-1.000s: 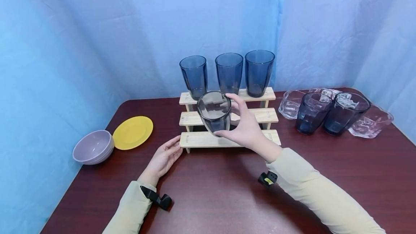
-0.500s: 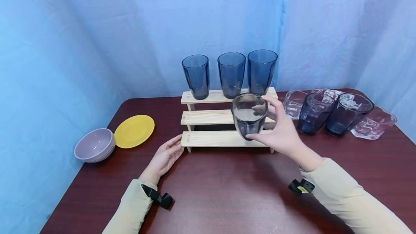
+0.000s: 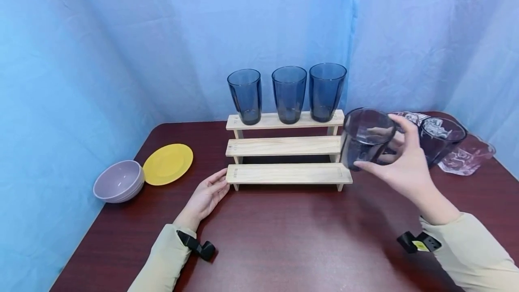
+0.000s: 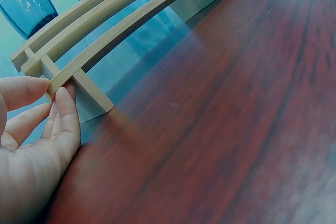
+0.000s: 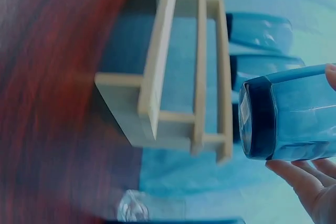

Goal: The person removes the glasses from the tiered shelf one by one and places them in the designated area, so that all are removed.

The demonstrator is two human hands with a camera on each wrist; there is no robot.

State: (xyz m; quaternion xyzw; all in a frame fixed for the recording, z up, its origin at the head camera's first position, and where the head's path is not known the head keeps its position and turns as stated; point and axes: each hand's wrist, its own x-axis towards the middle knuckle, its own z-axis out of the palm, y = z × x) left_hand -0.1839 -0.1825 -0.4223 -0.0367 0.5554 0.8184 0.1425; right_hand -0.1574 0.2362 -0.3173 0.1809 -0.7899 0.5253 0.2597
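My right hand (image 3: 409, 170) holds a dark tinted glass tumbler (image 3: 362, 141) by its side, thumb near and fingers behind. The tumbler is raised off the table, overlapping the right end of a three-step wooden display rack (image 3: 289, 174). In the right wrist view the glass's thick base (image 5: 257, 118) points toward the rack. My left hand (image 3: 207, 195) pinches the left end of the rack's lowest step, thumb on top and fingers beneath, as the left wrist view shows. Along the top step stand three blue-grey tumblers (image 3: 289, 96), upright.
To the right, another dark tumbler (image 3: 439, 141) and some clear glasses (image 3: 462, 159) stand on the table, partly behind my right hand. A yellow plate (image 3: 168, 164) and a lilac bowl (image 3: 119, 181) lie at the left. Blue curtains (image 3: 259, 21) surround the table.
My right hand has carried the tumbler rightward, from in front of the rack's middle to past its right end. The left hand keeps its grip on the rack.
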